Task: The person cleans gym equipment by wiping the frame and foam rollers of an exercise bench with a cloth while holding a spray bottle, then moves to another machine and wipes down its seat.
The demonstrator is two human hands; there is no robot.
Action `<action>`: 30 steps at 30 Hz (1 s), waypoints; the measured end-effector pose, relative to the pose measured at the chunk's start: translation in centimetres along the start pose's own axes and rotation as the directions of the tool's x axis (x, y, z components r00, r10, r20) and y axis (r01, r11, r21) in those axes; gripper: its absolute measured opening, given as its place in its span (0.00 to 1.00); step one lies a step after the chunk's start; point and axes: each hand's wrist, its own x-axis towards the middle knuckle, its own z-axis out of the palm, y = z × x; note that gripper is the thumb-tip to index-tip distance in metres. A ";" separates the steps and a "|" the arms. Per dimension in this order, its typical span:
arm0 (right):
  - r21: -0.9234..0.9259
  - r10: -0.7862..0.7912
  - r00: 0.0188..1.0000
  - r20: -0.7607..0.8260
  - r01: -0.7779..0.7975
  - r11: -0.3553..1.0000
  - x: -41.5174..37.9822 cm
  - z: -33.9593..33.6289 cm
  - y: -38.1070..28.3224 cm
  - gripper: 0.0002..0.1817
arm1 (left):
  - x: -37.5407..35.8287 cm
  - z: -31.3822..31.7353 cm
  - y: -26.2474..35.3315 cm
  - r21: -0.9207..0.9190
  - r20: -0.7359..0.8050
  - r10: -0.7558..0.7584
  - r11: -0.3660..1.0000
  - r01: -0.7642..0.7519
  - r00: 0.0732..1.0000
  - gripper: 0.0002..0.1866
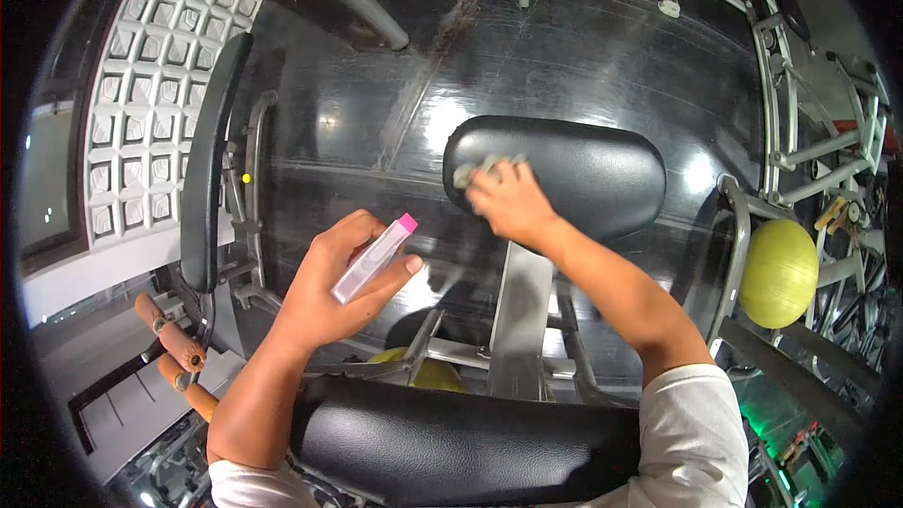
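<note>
A clear bottle with a pink cap (376, 259) is held in my left hand (343, 277), between the thumb and the fingers, tilted up to the right. My right hand (508, 199) presses a crumpled greyish cloth (464, 176) onto the left end of a black padded seat (583, 169). The seat rests on a grey metal post (520, 310). Nearer to me lies a second, wider black pad (461, 442), below both forearms.
A tall black pad (212, 169) stands upright at the left, before a white block wall (155, 85). A yellow-green ball (779, 273) sits among metal frames at the right. Grey tubes reach in from the top. The floor (357, 122) is dark and shiny.
</note>
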 end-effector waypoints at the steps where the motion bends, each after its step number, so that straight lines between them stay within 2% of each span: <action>1: -0.009 -0.087 0.996 0.033 0.088 0.996 0.0 0.2 -0.8 0.17 | 0.0 0.0 0.0 -0.003 0.001 -0.005 1.000 0.005 1.000 0.11; 3: -0.015 -0.216 0.975 0.055 0.217 0.976 0.6 0.2 -1.5 0.22 | 0.0 0.0 0.1 0.020 0.007 0.006 1.000 -0.006 1.000 0.11; 6: 0.164 -0.108 0.990 0.088 0.093 0.982 2.3 -1.2 0.7 0.27 | -0.1 -0.3 0.0 0.028 0.004 0.016 0.999 -0.016 1.000 0.12; 7: 0.162 -0.043 0.994 -0.099 0.059 0.985 2.7 -2.2 2.0 0.30 | -0.1 -0.3 0.0 0.023 -0.002 0.020 1.000 -0.020 1.000 0.12; 8: 0.124 0.038 0.974 -0.222 -0.011 0.992 3.0 -2.3 3.4 0.33 | 0.0 -0.3 -0.1 0.023 -0.014 0.025 0.999 -0.025 1.000 0.12; 9: 0.145 0.129 0.959 -0.253 -0.095 0.985 3.3 -2.1 4.9 0.34 | 0.2 -0.3 -0.1 0.026 -0.025 0.031 0.999 -0.030 0.999 0.12; 10: 0.144 0.273 0.940 -0.204 -0.247 0.958 3.4 -3.0 5.6 0.34 | 0.3 -0.4 -0.1 0.031 -0.038 0.038 0.999 -0.036 0.999 0.12; 12: 0.193 0.446 0.873 -0.196 -0.412 0.891 3.6 -2.4 6.2 0.32 | 0.5 -0.3 -0.2 0.022 -0.097 0.076 0.997 -0.074 0.992 0.13; 15: -0.015 0.270 0.946 -0.180 -0.277 0.961 2.3 -0.8 3.7 0.26 | 0.5 -0.4 -0.3 0.028 -0.096 0.098 0.995 -0.096 0.991 0.13; 16: -0.047 0.173 0.978 -0.117 -0.180 0.983 1.9 -0.4 2.5 0.21 | 0.5 -0.3 -0.2 0.021 -0.092 0.098 0.995 -0.096 0.991 0.13; 18: 0.059 -0.005 1.000 -0.030 0.007 0.998 1.1 0.8 0.4 0.19 | 0.4 -0.3 -0.1 0.012 -0.082 0.094 0.996 -0.093 0.992 0.13; 21: 0.049 -0.357 0.934 -0.013 0.357 0.933 0.9 1.9 -0.7 0.23 | 0.2 -0.2 -0.1 0.005 -0.082 0.089 0.996 -0.089 0.993 0.13; 24: 0.152 -0.228 0.969 0.096 0.212 0.965 2.7 -0.5 0.4 0.24 | 0.0 -0.3 0.1 0.018 -0.092 0.099 0.995 -0.097 0.991 0.12; 25: 0.116 -0.158 0.987 0.010 0.156 0.981 3.4 -1.2 1.6 0.28 | 0.1 -0.4 0.0 0.028 -0.090 0.101 0.995 -0.099 0.991 0.12; 26: 0.074 -0.021 1.000 -0.020 0.023 0.997 4.2 -2.4 2.7 0.30 | 0.1 -0.5 -0.1 0.038 -0.090 0.106 0.994 -0.103 0.990 0.12; 27: 0.072 0.084 0.989 -0.122 -0.076 0.995 4.5 -3.1 4.2 0.30 | 0.2 -0.5 0.0 0.036 -0.092 0.109 0.994 -0.106 0.990 0.12; 28: 0.106 0.240 0.954 -0.179 -0.224 0.969 4.8 -3.1 5.3 0.27 | 0.2 -0.4 0.3 0.035 -0.095 0.109 0.994 -0.106 0.989 0.12; 30: 0.150 0.413 0.872 -0.262 -0.387 0.910 4.4 -2.0 6.3 0.23 | 0.2 -0.3 0.4 0.026 -0.102 0.111 0.994 -0.109 0.989 0.12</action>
